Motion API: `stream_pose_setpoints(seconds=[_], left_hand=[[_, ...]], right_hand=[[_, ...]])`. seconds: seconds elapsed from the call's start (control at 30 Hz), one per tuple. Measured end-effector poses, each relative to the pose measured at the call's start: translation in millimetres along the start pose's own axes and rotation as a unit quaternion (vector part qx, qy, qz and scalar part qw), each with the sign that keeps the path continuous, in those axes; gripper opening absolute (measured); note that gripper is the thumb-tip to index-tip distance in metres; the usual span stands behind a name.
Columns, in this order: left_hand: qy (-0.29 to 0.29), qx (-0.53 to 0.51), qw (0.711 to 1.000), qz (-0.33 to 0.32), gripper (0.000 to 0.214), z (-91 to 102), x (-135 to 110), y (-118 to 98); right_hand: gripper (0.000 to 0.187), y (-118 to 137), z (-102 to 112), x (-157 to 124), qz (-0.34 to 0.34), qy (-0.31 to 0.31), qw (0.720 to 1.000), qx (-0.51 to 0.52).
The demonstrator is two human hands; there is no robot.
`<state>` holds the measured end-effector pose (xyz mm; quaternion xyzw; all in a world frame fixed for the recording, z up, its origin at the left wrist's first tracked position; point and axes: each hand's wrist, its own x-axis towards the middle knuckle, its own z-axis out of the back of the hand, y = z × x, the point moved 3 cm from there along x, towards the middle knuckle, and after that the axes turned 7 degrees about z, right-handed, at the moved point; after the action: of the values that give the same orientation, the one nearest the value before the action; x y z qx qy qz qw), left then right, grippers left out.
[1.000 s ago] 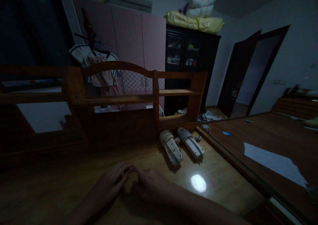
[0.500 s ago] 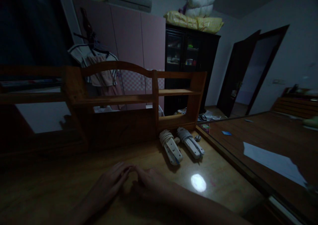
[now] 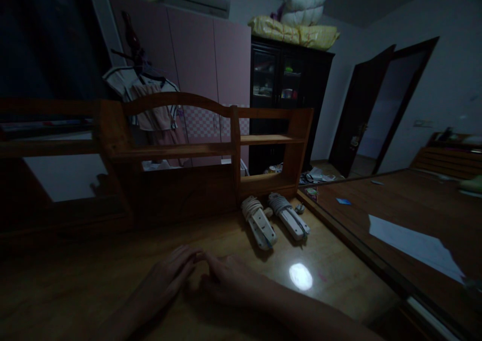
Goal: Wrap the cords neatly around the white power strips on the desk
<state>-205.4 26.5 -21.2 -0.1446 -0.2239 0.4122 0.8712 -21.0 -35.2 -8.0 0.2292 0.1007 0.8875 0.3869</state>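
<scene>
My left hand (image 3: 165,275) rests on the wooden tabletop (image 3: 165,240) with its fingers stretched forward and nothing in it. My right hand (image 3: 226,278) lies beside it, index finger reaching to the left hand's fingertips and the other fingers loosely bent. The fingertips of the two hands meet; no object shows between them. Beyond the right hand lie two power strips with cords wound round their far ends: a cream one (image 3: 262,230) and a white one (image 3: 292,224). Neither hand touches them. The light is dim.
A wooden shelf unit (image 3: 176,152) stands along the table's back edge. A raised wooden edge (image 3: 350,245) divides the table from a brown surface with a sheet of paper (image 3: 414,245) and a small blue card (image 3: 343,201). A plug (image 3: 299,209) sits by the white strip.
The fingertips have shifted very slightly where they meet. Both hands otherwise keep their places, and the power strips have not moved.
</scene>
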Motion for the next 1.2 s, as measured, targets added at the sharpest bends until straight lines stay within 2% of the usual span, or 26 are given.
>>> stream_pose_setpoints(seconds=[0.3,0.43,0.6,0.77,1.0,1.2], left_hand=[[-0.028,0.02,0.999,-0.002,0.033,-5.8,-2,14],[-0.041,0.024,0.999,-0.006,0.033,-3.5,-1,9],[-0.027,0.012,0.999,-0.016,0.034,-1.8,0,2],[-0.021,0.016,1.0,-0.003,0.035,-1.4,0,2],[-0.025,0.009,0.999,-0.018,0.034,-1.0,0,2],[-0.018,-0.024,1.0,-0.006,0.033,0.2,3,-3]], right_hand=[[0.058,3,7,-1,0.008,-0.004,0.999,0.037],[0.054,3,6,-1,0.007,-0.003,0.999,0.031],[0.053,0,2,-1,0.007,0.002,1.0,0.009],[0.053,2,6,0,0.011,-0.003,1.0,0.001],[0.053,1,4,1,0.005,0.002,1.0,0.005],[0.05,4,7,-2,0.0,-0.008,1.0,-0.001]])
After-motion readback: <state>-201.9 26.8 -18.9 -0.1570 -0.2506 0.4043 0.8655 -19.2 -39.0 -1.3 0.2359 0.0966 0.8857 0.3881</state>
